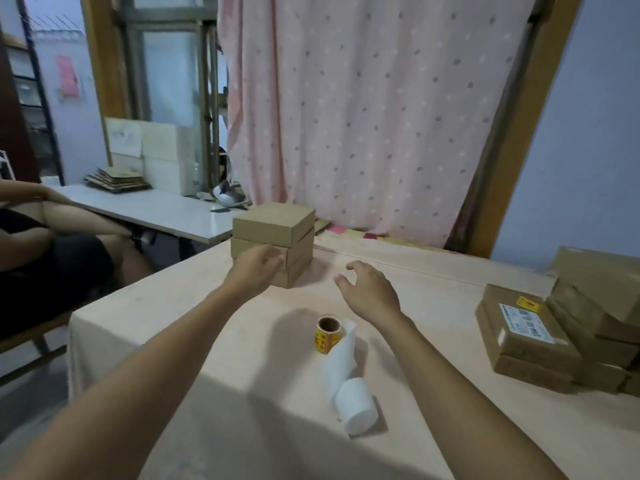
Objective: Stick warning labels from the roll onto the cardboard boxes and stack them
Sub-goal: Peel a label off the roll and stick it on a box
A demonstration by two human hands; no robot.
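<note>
Pink dotted curtain point(363, 116) fills the far wall. Work table point(242, 427) under a pale cloth takes up the near half. A seated person point(52, 254) is at the far left, next to a grey side table point(156, 213).

Pile of cardboard boxes point(526, 334) at the right edge; the top one carries a shipping sticker plus a yellow-red warning label point(529, 304).

Stack of three plain boxes point(273, 223) on the far side of the table, left of centre, roughly squared up.

Left hand point(256, 268) is at the stack's near face, fingers curled in front of the lower boxes (seen from the back, so I can't tell whether it's gripping or only touching).

Right hand point(370, 289) is over the cloth just right of the stack, fingers spread and loose, holding nothing.

White backing paper point(356, 405) is curled into a loose coil near centre, its strip running up to the label roll point(328, 332). The roll stands on end mid-table, nearer than both hands, touched by neither.
</note>
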